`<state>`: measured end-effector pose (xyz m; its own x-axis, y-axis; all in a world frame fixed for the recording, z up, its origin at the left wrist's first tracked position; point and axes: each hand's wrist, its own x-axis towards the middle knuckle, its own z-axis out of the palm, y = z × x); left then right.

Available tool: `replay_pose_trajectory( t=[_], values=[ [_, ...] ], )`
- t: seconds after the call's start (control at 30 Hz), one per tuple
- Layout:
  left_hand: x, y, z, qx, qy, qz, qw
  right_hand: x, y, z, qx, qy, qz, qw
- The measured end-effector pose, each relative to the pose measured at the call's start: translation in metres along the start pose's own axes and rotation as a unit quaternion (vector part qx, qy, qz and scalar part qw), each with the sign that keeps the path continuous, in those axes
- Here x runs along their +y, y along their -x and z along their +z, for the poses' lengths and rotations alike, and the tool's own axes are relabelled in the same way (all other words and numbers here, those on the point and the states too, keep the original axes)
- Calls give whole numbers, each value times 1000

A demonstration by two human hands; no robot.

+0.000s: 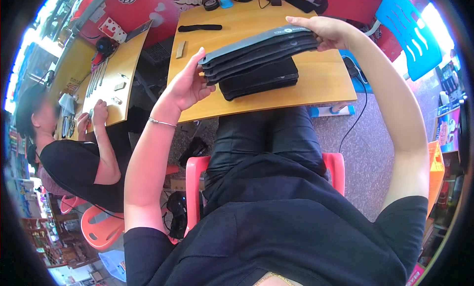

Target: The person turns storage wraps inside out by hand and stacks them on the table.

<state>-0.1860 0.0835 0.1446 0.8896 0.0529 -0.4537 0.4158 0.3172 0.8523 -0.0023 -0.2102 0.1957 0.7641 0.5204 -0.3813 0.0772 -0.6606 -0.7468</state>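
Both hands hold up a stack of flat, long black pouches (256,49) by its two short ends, above the table. The top piece is dark grey with white print, and the layers fan apart at the near edge. My left hand (190,83) grips the left end, thumb on top and fingers curled below. At the right end my right hand (328,32) clamps the stack the same way. Below it, a second pile of black flat pieces (261,81) lies on the wooden table (326,83), partly hidden by the raised stack.
On the table lie a black strap-like piece (200,28), a small tan block (180,49) and a roll of black tape (211,4). A blue chair (410,29) stands at right. Leftward, another person (74,152) works at a second table (123,64).
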Motion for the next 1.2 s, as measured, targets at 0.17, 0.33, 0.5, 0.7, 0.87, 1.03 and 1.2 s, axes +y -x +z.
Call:
replay_pose_trajectory(
  t=[0.17, 0.33, 0.5, 0.7, 0.87, 1.03, 1.2],
  values=[
    [-1, -11, -3, -26, 43, -29, 998, -20, 2, -3, 29, 51, -19, 998],
    [2, -17, -5, -40, 84, -42, 995, -21, -12, -10, 46, 32, -4, 998],
    [2, -16, -5, -53, 88, -38, 994, -22, -12, -11, 61, 49, -30, 996],
    [2, -18, -7, -47, 84, -34, 995, -18, -19, -9, 54, 12, -16, 998],
    [3, -17, -4, -36, 85, -34, 995, -23, -13, -8, 78, 34, -7, 996],
    [2, -21, -9, -60, 99, -50, 992, -15, -25, -11, 60, 35, -7, 998],
    [1, -21, -9, -58, 111, -54, 991, -30, -40, -20, -57, 0, 42, 997]
  ],
)
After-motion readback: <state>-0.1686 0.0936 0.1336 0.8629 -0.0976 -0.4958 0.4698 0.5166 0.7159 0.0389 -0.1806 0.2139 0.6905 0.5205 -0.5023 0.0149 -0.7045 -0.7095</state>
